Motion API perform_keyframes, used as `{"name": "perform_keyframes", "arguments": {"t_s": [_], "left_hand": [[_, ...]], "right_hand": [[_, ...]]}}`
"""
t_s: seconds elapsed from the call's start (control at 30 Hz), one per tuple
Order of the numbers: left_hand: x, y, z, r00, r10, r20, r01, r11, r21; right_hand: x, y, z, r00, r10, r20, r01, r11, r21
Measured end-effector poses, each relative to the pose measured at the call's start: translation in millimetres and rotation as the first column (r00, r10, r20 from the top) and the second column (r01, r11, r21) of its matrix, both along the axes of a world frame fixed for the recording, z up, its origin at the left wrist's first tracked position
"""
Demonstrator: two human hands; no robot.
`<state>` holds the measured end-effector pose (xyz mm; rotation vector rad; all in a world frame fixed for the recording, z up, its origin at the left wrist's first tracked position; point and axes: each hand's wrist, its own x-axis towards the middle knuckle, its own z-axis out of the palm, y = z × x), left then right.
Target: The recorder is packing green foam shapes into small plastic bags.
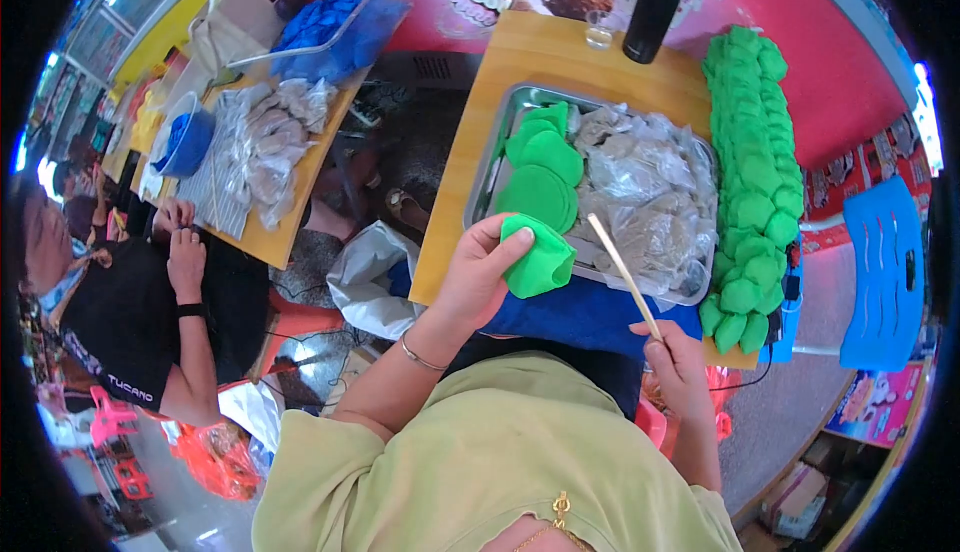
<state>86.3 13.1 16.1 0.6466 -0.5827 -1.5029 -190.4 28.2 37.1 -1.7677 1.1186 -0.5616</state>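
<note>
Between the thumb and fingers of my left hand (480, 267) is a green fabric pouch (538, 258), its open end towards the lower right. My right hand (673, 357) grips the lower part of a thin wooden stick (622, 270), which points up and leftward, apart from the pouch. Beyond my hands lies a metal tray (484, 177). Flat green fabric discs (538, 195) overlap in its left part. Clear plastic bags of greyish filling (637, 177) fill the rest. Along the table's right side, rows of puffed green pieces (754, 177) are piled up.
A black bottle (654, 11) and a small glass (598, 30) stand at the back of the wooden table (570, 49). To the left, another person (142, 319) sits by a second table (285, 240) with a bin of blue fabric (330, 34). A blue chair (883, 274) stands right.
</note>
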Motion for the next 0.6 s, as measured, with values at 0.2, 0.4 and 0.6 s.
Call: {"name": "perform_keyframes", "arguments": {"t_s": [0.2, 0.4, 0.6], "left_hand": [[12.1, -0.8, 1.7, 0.999, 0.044, 0.002, -0.044, 0.999, -0.015], [10.0, -5.6, 3.0, 0.994, 0.047, 0.094, -0.045, 0.999, -0.022], [1.2, -5.5, 12.2, 0.914, 0.062, 0.401, -0.011, 0.992, -0.128]], "right_hand": [[7.2, 1.7, -10.1, 1.0, 0.002, -0.026, 0.001, 0.996, 0.087], [11.8, -0.9, -6.6, 0.992, 0.058, -0.112, -0.074, 0.986, -0.147], [22.9, -7.1, -5.2, 0.98, 0.04, -0.194, -0.077, 0.979, -0.191]]}}
